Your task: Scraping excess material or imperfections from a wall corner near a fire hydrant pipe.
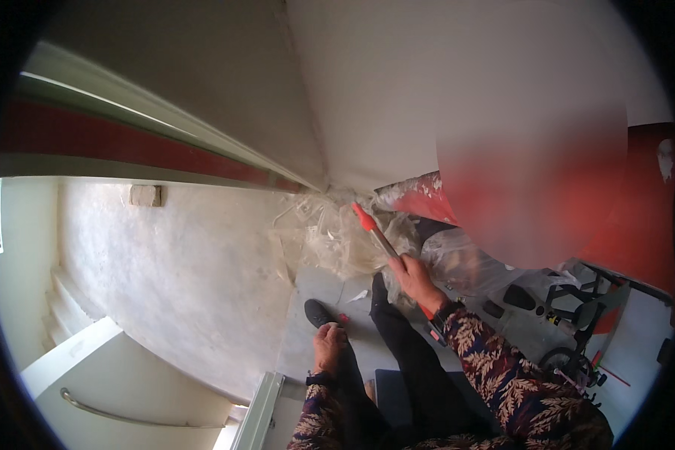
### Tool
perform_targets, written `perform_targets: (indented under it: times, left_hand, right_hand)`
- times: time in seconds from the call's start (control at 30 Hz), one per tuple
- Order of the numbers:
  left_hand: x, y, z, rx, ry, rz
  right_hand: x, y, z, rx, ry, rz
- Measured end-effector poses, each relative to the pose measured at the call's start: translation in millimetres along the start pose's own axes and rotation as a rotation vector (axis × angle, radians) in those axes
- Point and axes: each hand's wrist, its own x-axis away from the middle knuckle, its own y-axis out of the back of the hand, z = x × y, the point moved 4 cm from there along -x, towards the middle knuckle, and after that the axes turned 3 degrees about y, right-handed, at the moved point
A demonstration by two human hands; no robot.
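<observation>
My right hand [418, 277] is closed around a grey metal pole [383, 242] with a red plastic tip, which points up towards the room corner. A red part of the pole shows beyond the hand, beside my sleeve. My left hand [329, 341] is low over my left leg, its fingers curled; whether it holds anything small cannot be told. Crumpled clear plastic sheeting [343, 242] lies on the floor ahead of my feet, with the pole's tip over it. A small red scrap [343, 318] is near my left shoe [318, 313].
To the right stand a red panel [647, 225], a plastic-wrapped bundle [461, 261] and a small wheeled item [568, 360]. A block [145, 196] sits on the pale floor at left, near steps [70, 315]. A curved metal handrail [140, 416] is at lower left.
</observation>
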Motion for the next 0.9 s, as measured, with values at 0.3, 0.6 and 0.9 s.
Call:
perform_targets:
  times: [0.3,0.6,0.9]
  left_hand:
    - [0,-24,-143,-0.282,-0.539,-0.127]
    - [161,-111,-356,-0.55,-1.809,-0.432]
    - [197,-137,-390,-0.5,-2.085,-0.391]
  right_hand:
    - [16,34,68,-0.189,0.215,-0.072]
    - [-2,49,101,-0.371,0.261,-0.176]
    - [-15,49,96,-0.287,0.492,-0.207]
